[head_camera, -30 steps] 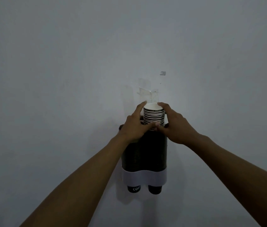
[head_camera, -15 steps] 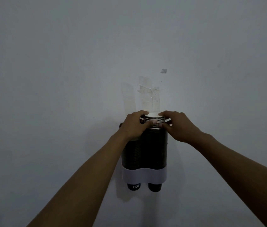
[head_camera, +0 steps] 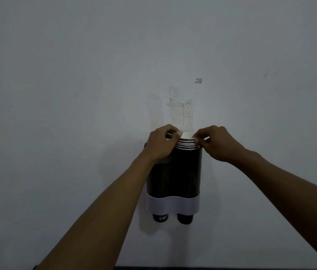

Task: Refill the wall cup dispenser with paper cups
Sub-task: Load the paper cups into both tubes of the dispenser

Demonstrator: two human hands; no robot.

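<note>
Fingers [head_camera: 175,135] of the left hand [head_camera: 160,142] and of the right hand [head_camera: 215,142] are curled and appear to pinch the top rims of the nested stack of white-rimmed paper cups [head_camera: 187,143] from either side; contact on the far side is hidden.

Pale grey wall [head_camera: 76,94]: patches of clear tape [head_camera: 181,112] are noted above the fixture.

Dark twin-tube wall cup dispenser with white lower band [head_camera: 173,184]: the stack is seated in its right tube, only the upper rims projecting. One dark cup bottom [head_camera: 185,218] protrudes below each tube.

Judged risk: uneven downward force from the two hands could tilt or crush the top rims and jam the stack; heavy pressing could loosen the wall mounting.
</note>
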